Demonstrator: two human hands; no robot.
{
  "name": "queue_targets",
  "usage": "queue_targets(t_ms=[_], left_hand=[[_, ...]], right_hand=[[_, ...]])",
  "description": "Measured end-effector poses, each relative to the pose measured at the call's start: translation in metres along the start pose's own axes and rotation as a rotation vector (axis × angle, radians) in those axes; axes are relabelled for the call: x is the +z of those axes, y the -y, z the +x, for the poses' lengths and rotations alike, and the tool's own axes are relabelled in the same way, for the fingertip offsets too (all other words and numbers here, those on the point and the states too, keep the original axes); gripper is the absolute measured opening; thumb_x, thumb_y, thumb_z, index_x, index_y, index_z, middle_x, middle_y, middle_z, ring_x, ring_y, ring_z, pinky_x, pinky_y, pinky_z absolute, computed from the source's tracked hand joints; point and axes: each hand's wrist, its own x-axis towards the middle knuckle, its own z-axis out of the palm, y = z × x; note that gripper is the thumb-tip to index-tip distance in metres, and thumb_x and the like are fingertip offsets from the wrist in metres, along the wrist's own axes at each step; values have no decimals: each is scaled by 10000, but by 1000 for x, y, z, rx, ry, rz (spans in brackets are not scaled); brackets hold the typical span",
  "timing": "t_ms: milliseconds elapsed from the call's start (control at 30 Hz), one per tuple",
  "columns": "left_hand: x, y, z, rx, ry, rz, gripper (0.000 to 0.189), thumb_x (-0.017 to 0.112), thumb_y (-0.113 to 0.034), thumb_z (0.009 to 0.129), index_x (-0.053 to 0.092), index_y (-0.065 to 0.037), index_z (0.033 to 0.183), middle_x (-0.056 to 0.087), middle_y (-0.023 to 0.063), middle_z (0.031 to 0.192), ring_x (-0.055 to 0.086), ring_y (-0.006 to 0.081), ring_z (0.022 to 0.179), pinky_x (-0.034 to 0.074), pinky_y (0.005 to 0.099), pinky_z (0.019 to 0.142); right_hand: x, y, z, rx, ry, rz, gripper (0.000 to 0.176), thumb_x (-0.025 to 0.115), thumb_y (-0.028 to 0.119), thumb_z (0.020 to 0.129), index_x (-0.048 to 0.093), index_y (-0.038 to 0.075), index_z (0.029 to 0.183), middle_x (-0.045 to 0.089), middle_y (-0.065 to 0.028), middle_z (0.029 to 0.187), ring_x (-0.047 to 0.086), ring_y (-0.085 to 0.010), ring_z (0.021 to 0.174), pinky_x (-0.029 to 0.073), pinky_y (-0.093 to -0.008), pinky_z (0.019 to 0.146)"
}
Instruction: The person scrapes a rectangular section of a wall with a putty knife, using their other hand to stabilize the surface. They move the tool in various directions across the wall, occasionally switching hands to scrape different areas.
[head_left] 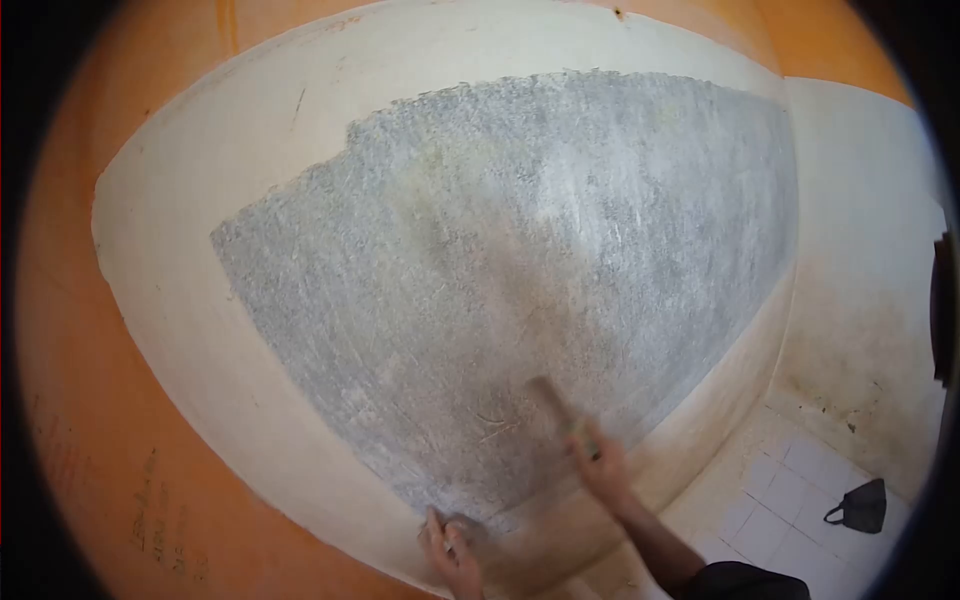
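My right hand (603, 473) is closed around a narrow, brownish-grey hand tool (553, 398), its outline smeared by motion. The tool slants up and to the left across the lower part of a rough grey patch (420, 270) on the pale wall. Lower down, my left hand (452, 555) is at the patch's bottom edge, fingers curled and one fingertip pointing up toward the grey surface. What those fingers hold, if anything, I cannot tell. Brownish smears and light scratch marks show on the grey surface around the tool.
A smooth off-white band (190, 190) borders the patch, with orange wall (75, 300) beyond it. At the right, a stained pale wall (850, 230) meets it in a corner. Below are white floor tiles (780, 490) and a dark bag-like object with a loop (863, 507).
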Motion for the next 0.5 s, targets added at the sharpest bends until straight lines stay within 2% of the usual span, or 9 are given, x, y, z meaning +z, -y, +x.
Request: queue_targets(t_ms=[33,67,100,167,200,233,400,467,500], left_hand=[[-14,18,0,94,-111,172,659,543,-249,1010,226,-91,1565,195,255,1600,254,402,1471,243,498,1188],[-22,33,3,189,-224,342,587,508,-222,1017,310,-41,1539,226,257,1591,279,382,1466,228,468,1198],[-34,40,-3,182,-203,360,587,508,-222,1017,310,-41,1539,226,257,1591,279,382,1466,228,468,1198],[-40,64,2,197,-463,433,1014,495,-701,914,67,-75,1586,64,239,1637,182,384,1497,289,559,1145],[-68,131,18,291,-370,119,801,379,-552,1025,97,-45,1577,81,242,1635,176,448,1481,325,542,1118],[-63,128,18,290,-361,117,801,379,-552,1025,97,-45,1577,81,242,1635,176,448,1481,325,542,1118],[-9,40,7,239,-406,795,815,353,-504,1041,-31,-20,1573,-46,381,1579,15,553,1464,175,605,1168],[-7,29,4,219,-392,757,844,372,-514,1033,-49,-20,1571,-80,399,1564,-8,555,1462,146,607,1173],[-7,27,3,203,-365,728,873,392,-525,1024,-68,-20,1568,-113,417,1550,-30,558,1460,116,610,1179]], right_hand=[[-1,-1,2,-4,-14,-5,470,558,273,1014,496,148,1462,685,-151,1145,675,-277,963,523,-359,813],[-18,5,20,-148,-154,-197,459,535,258,1021,493,155,1466,666,-145,1064,658,-263,884,520,-357,769],[-33,13,27,-260,-290,-385,450,511,244,1029,489,163,1470,647,-139,983,641,-250,805,516,-355,726],[-58,36,68,-240,-352,-675,441,473,254,1040,487,191,1477,554,-126,858,561,-233,677,493,-346,635],[-68,47,90,-286,-353,-716,439,456,271,1047,481,215,1481,528,-114,838,527,-216,646,477,-337,600],[-75,59,110,-326,-350,-755,438,439,288,1053,476,239,1486,503,-102,818,492,-200,615,461,-328,565],[-112,135,213,-506,-375,-894,414,384,357,1070,502,296,1463,526,-65,838,480,-149,637,459,-276,580],[-119,160,249,-597,-374,-892,411,377,369,1071,512,304,1454,528,-59,841,478,-142,640,459,-266,583],[-121,170,261,-736,-389,-965,409,367,375,1072,516,318,1449,531,-52,842,477,-136,641,459,-260,581]])
